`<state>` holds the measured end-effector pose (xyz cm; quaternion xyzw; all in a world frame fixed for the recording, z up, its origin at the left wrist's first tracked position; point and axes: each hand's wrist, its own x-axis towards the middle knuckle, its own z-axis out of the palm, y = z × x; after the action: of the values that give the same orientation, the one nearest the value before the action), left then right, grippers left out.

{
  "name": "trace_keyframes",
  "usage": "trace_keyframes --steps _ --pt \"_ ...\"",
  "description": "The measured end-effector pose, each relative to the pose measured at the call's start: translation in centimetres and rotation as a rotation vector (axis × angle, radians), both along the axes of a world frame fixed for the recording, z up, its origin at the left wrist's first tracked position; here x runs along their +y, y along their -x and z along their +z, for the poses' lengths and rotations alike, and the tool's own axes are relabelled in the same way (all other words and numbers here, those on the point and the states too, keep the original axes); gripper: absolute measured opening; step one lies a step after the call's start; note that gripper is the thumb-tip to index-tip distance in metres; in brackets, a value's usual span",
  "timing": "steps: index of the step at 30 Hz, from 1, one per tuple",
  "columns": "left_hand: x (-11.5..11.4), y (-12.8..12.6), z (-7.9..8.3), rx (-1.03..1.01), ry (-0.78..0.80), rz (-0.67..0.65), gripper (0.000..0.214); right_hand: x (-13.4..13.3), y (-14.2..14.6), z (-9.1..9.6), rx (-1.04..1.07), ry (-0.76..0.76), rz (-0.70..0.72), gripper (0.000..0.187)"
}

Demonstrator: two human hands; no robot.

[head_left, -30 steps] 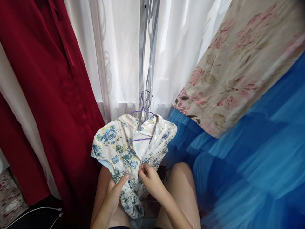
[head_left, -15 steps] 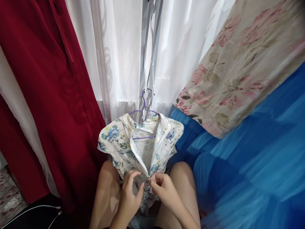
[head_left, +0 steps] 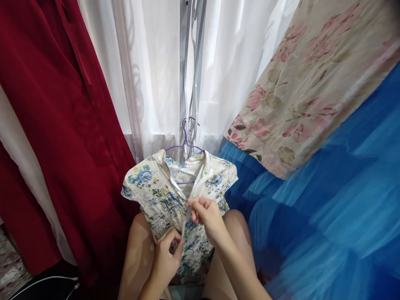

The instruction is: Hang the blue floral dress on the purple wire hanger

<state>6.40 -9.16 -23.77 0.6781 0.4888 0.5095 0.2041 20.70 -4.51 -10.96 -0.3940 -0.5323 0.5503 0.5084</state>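
Left hand [head_left: 166,254] and right hand [head_left: 208,216] pinch the floral garment [head_left: 161,200], partly hiding its front.

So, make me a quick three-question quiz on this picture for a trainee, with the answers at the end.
1. True or false: the floral blouse is on a purple hanger.
2. Multiple choice: the long cloth hanging at the picture's left is mostly A) green, B) dark red, C) yellow.
3. Short answer: which of the person's hands is higher up the blouse's front?

Key:
1. True.
2. B.
3. The right hand, at the bottom of the neck opening; the left hand is lower down, at the front.
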Motion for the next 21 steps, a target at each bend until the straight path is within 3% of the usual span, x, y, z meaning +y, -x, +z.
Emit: trace_keyframes --steps 4,6,9,12,15,19,21 --pt "1.1 1.2 0.0 0.031 0.046 -0.017 0.021 4.1 1.2 6.0 0.129 -0.123 -0.062 0.030" --pt "1.8 1.8 -0.4 0.024 0.071 -0.041 0.022 5.6 1.9 7.9 0.203 -0.170 -0.106 0.028" --pt "2.6 2.7 -1.3 -0.002 0.082 -0.035 0.022 6.5 2.7 8.6 0.242 -0.210 -0.135 0.026" --pt "3.0 3.3 -0.9 -0.056 0.066 0.025 0.016 6.1 3.1 7.6 0.170 -0.232 -0.108 0.026" --pt "3.4 3.5 2.7 -0.140 0.013 0.083 0.015 5.5 2.9 6.7 0.104 -0.266 -0.091 0.026" --pt "5.3 3.3 11.6 -0.164 -0.221 0.065 0.036 5.3 2.3 7.4 0.044 -0.321 -0.070 0.025" --pt "6.9 3.2 15.8 -0.062 -0.346 0.018 0.040 5.2 2.0 8.0 0.010 -0.351 -0.045 0.024"
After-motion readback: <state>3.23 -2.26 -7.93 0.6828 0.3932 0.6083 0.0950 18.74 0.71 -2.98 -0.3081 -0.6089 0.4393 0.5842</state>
